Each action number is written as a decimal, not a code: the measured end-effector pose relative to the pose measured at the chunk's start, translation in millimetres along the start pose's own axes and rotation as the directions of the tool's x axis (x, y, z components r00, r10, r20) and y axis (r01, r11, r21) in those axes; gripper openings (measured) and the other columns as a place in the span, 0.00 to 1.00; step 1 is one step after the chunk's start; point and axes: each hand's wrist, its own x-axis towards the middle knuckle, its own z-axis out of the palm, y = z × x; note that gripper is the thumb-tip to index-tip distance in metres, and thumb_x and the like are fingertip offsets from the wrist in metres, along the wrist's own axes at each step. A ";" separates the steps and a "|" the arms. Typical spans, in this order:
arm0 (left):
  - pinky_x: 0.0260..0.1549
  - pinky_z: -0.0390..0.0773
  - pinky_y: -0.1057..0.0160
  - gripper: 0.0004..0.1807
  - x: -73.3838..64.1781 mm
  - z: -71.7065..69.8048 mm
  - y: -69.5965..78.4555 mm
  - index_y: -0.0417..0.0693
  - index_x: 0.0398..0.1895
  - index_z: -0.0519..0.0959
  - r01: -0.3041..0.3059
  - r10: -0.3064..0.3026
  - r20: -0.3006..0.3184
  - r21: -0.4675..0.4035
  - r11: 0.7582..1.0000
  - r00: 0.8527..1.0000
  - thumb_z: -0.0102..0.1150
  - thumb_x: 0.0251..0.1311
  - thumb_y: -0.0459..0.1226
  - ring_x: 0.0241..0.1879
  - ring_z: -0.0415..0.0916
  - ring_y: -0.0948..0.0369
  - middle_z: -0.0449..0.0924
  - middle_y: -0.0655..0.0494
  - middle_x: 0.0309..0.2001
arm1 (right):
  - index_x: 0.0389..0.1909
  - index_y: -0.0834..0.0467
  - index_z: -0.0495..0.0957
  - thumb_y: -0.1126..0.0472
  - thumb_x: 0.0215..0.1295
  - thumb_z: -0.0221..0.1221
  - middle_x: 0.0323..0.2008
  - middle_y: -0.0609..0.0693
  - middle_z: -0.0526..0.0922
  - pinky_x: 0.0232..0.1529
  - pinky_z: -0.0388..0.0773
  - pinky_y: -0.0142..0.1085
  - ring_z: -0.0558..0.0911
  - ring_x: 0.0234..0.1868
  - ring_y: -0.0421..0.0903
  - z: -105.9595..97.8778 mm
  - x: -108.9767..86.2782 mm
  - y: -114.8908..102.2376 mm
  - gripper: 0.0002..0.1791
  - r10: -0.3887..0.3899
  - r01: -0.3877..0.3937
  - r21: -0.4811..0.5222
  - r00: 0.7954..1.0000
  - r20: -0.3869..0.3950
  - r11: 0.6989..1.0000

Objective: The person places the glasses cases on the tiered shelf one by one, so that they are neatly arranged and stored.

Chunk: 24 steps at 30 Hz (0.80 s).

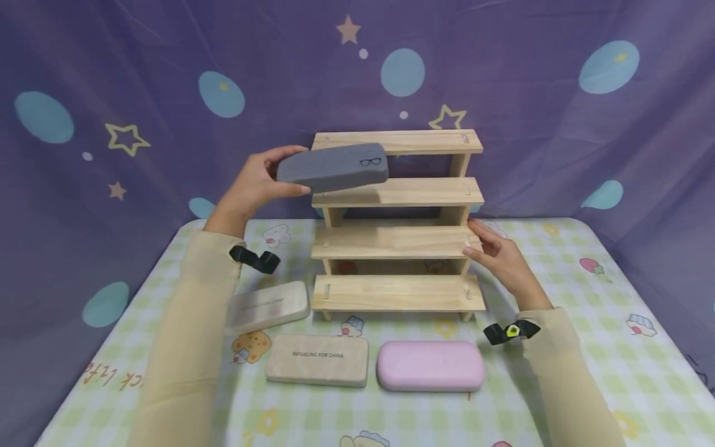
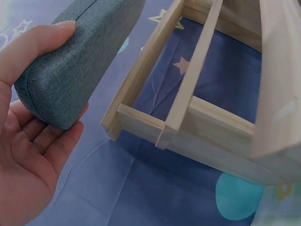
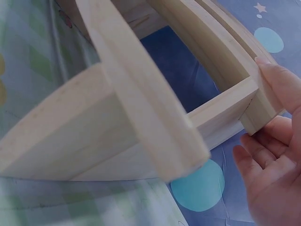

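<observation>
My left hand [image 1: 259, 177] grips a grey-blue fabric glasses case [image 1: 332, 167] by its left end, thumb on one side and fingers on the other. The case, with a small spectacles print at its right end, overlaps the upper boards of a tiered wooden rack [image 1: 396, 242] in the head view. The left wrist view shows the case [image 2: 80, 61] up off the rack's end. At the rack's right side, my right hand [image 1: 503, 261] pinches the end of a middle board. Its thumb lies on the board [image 3: 268, 96] and the fingers curl beneath.
In front of the rack lie a beige glasses case [image 1: 318, 369] with lettering and a pink glasses case [image 1: 430, 366]. Another pale lettered case [image 1: 274, 305] lies at the rack's left front, close to the left sleeve. A checked cloth [image 1: 586, 372] covers the table; a purple curtain [image 1: 530, 124] hangs behind.
</observation>
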 end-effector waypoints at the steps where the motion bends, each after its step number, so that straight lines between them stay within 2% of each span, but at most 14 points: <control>1: 0.38 0.75 0.66 0.35 3.0 0.7 2.0 0.50 0.62 0.72 -0.004 0.004 0.000 0.003 1.000 1.000 0.71 0.46 0.31 0.44 0.75 0.58 0.77 0.54 0.46 | 0.69 0.65 0.56 0.63 0.63 0.60 0.71 0.61 0.53 0.59 0.58 0.19 0.53 0.72 0.51 -0.2 0.1 0.1 0.36 0.000 0.000 -0.007 1.000 -0.002 1.000; 7: 0.40 0.74 0.63 0.37 23.5 4.9 11.2 0.55 0.62 0.72 0.004 -0.005 0.016 0.049 0.999 1.000 0.73 0.45 0.35 0.44 0.74 0.58 0.77 0.53 0.48 | 0.70 0.63 0.57 0.60 0.65 0.59 0.71 0.59 0.54 0.59 0.55 0.16 0.51 0.72 0.52 -1.2 -1.3 -0.5 0.35 -0.005 0.005 -0.054 1.000 0.001 0.999; 8: 0.39 0.72 0.63 0.37 26.4 5.4 12.2 0.56 0.63 0.72 0.007 -0.008 0.020 0.065 0.998 1.000 0.74 0.45 0.36 0.42 0.72 0.60 0.76 0.56 0.48 | 0.70 0.62 0.57 0.60 0.65 0.59 0.71 0.58 0.54 0.59 0.55 0.16 0.51 0.72 0.51 -0.7 -1.5 -0.3 0.35 -0.001 0.002 -0.047 1.000 0.007 0.999; 10: 0.36 0.67 0.63 0.37 30.8 7.1 15.3 0.58 0.63 0.72 0.012 -0.014 0.024 0.095 0.995 1.000 0.74 0.45 0.38 0.33 0.67 0.61 0.73 0.59 0.36 | 0.70 0.61 0.57 0.61 0.65 0.59 0.72 0.58 0.53 0.60 0.55 0.17 0.50 0.72 0.51 -0.1 -1.7 0.4 0.35 0.004 -0.004 -0.035 1.000 0.017 0.999; 14: 0.35 0.66 0.60 0.37 43.4 11.6 15.9 0.59 0.63 0.72 0.007 -0.013 0.056 0.105 0.994 0.998 0.74 0.45 0.39 0.31 0.64 0.60 0.71 0.60 0.32 | 0.70 0.61 0.57 0.61 0.65 0.59 0.72 0.58 0.54 0.60 0.54 0.16 0.50 0.73 0.51 0.8 -2.4 0.3 0.35 0.009 -0.009 -0.029 1.000 0.017 1.000; 15: 0.36 0.69 0.61 0.37 46.6 13.0 16.8 0.59 0.63 0.72 0.007 -0.014 0.068 0.094 0.996 0.998 0.74 0.45 0.38 0.32 0.67 0.59 0.72 0.58 0.31 | 0.70 0.62 0.57 0.61 0.65 0.59 0.71 0.58 0.54 0.60 0.54 0.16 0.50 0.72 0.51 0.8 -2.4 0.0 0.35 0.008 -0.007 -0.032 1.000 0.014 0.999; 17: 0.40 0.73 0.61 0.37 54.4 15.4 17.0 0.57 0.62 0.72 0.000 -0.006 0.092 0.064 0.998 0.996 0.74 0.45 0.37 0.40 0.72 0.58 0.77 0.55 0.42 | 0.70 0.63 0.57 0.61 0.65 0.59 0.71 0.58 0.54 0.59 0.54 0.16 0.50 0.72 0.51 0.4 -2.7 -0.3 0.35 0.004 -0.004 -0.035 1.000 0.011 0.999; 20: 0.42 0.73 0.62 0.37 62.6 18.7 22.9 0.55 0.63 0.71 -0.012 0.006 0.113 0.046 0.999 0.994 0.73 0.46 0.35 0.43 0.73 0.58 0.77 0.55 0.45 | 0.70 0.64 0.57 0.61 0.65 0.59 0.71 0.59 0.54 0.59 0.54 0.16 0.50 0.72 0.51 -0.3 -2.6 -0.7 0.35 -0.001 0.001 -0.040 1.000 0.011 0.999; 24: 0.42 0.72 0.61 0.38 73.2 22.8 27.5 0.54 0.64 0.70 -0.024 0.018 0.112 0.055 0.998 0.994 0.73 0.46 0.37 0.42 0.72 0.58 0.76 0.55 0.45 | 0.69 0.64 0.57 0.61 0.65 0.59 0.71 0.59 0.55 0.60 0.54 0.16 0.50 0.72 0.51 -0.4 -1.8 0.5 0.35 -0.006 0.006 -0.033 1.000 0.008 0.999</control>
